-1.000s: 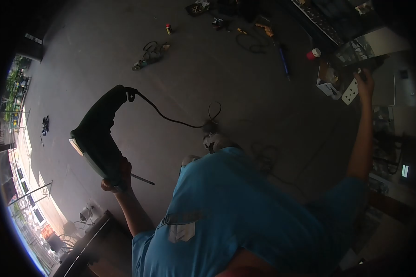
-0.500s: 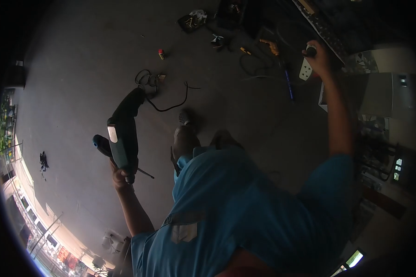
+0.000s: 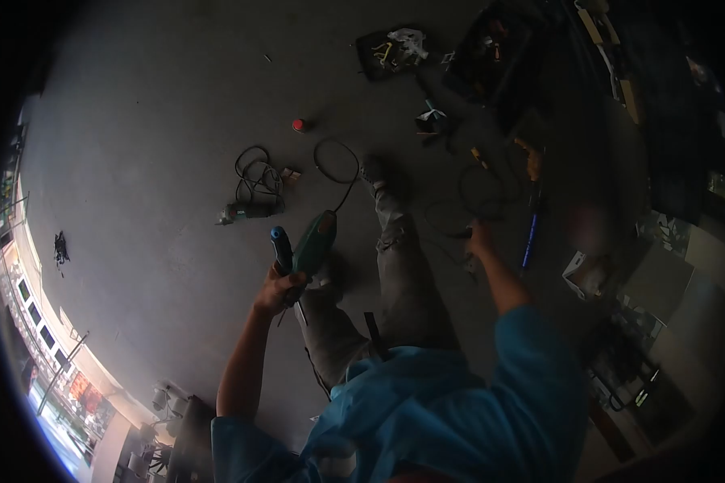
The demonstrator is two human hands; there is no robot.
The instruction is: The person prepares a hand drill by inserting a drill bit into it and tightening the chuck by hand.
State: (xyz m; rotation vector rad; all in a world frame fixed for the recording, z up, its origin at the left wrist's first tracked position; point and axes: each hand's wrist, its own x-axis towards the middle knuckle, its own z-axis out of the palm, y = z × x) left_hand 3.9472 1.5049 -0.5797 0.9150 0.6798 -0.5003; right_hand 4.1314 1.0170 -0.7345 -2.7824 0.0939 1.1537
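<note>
My left hand (image 3: 278, 288) is closed round the front part of a green power drill (image 3: 316, 241), near its side handle (image 3: 280, 245) with a blue end. A thin rod sticks out below the fingers. From the drill's rear end a black cord (image 3: 348, 197) runs up to a loop on the floor. On the right, my right hand (image 3: 480, 240) is closed over the floor beside my leg, at a dark thing too dim to make out.
A green power tool (image 3: 254, 211) with a coiled cord, a red-capped can (image 3: 299, 125), a tray of small items (image 3: 366, 56) and a dark toolbox (image 3: 467, 76) lie ahead. To the right are an orange tool (image 3: 532, 157) and a blue rod (image 3: 529, 241).
The drill and my left hand have moved right and turned. My right hand has left the white power strip and come down and inward. The view has shifted, and my legs show more.
</note>
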